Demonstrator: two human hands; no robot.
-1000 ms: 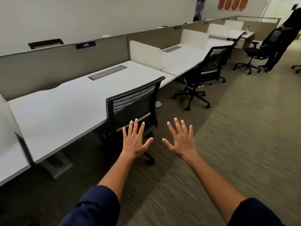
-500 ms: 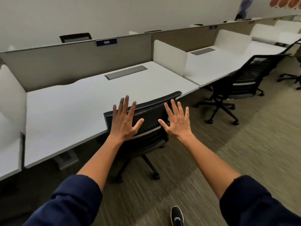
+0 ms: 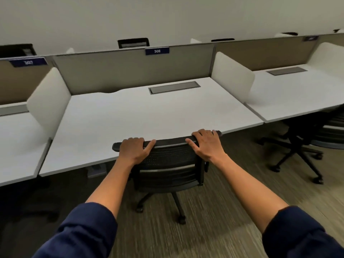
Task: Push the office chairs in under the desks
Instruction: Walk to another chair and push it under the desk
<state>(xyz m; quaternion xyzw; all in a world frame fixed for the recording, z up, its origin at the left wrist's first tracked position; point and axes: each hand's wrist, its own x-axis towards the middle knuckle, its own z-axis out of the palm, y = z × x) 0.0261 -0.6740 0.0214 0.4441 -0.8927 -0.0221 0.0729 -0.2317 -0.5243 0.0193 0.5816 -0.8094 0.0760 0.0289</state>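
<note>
The office chair [image 3: 168,164], black with a mesh back and wheeled base, stands at the desk's [image 3: 149,112] front edge; left hand [image 3: 134,149] and right hand [image 3: 206,144] both clasp its top rail.

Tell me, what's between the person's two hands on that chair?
In the head view, only a bare stretch of the chair's top rail lies between the left hand and right hand; both rest on it.
</note>
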